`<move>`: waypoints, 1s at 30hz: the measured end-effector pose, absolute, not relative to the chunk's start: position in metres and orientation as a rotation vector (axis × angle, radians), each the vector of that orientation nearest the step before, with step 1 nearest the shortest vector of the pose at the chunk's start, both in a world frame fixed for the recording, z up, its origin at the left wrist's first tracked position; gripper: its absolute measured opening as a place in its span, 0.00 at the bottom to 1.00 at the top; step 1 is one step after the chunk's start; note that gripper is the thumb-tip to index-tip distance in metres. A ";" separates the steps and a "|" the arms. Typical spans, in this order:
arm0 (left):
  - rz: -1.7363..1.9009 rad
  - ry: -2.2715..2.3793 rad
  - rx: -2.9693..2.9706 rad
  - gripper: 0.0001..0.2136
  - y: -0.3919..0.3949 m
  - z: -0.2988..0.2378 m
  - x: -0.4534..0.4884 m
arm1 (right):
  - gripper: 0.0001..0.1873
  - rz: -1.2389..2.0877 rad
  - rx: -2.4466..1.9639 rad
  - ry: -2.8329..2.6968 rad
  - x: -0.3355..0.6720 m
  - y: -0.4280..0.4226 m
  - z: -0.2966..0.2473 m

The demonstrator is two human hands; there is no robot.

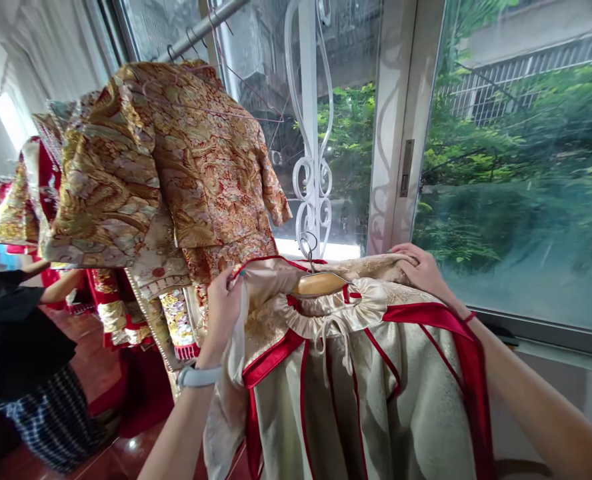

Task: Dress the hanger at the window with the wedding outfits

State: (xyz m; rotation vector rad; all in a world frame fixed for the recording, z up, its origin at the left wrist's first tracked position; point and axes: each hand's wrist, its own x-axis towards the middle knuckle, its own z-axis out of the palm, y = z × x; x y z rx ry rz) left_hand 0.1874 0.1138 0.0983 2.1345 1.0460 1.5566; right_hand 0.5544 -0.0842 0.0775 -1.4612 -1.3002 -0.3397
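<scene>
A cream satin garment (356, 393) with red trim hangs on a wooden hanger (320, 284) in front of me, its gathered inner collar turned outward. My left hand (223, 308), with a pale watch on the wrist, pinches the cloth at the left shoulder. My right hand (421, 268) is closed on the cloth at the right shoulder. The hanger's metal hook (308, 245) points up toward the window.
Gold and red brocade garments (176, 167) hang from a metal rail (203, 28) at upper left. A person in black (21, 333) stands at the left over a red glossy floor. A window with a white scrolled grille (315, 133) is straight ahead.
</scene>
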 end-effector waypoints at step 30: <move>1.048 -0.146 3.196 0.23 -0.034 0.065 0.361 | 0.11 -0.076 -1.534 -1.454 0.560 -0.127 0.064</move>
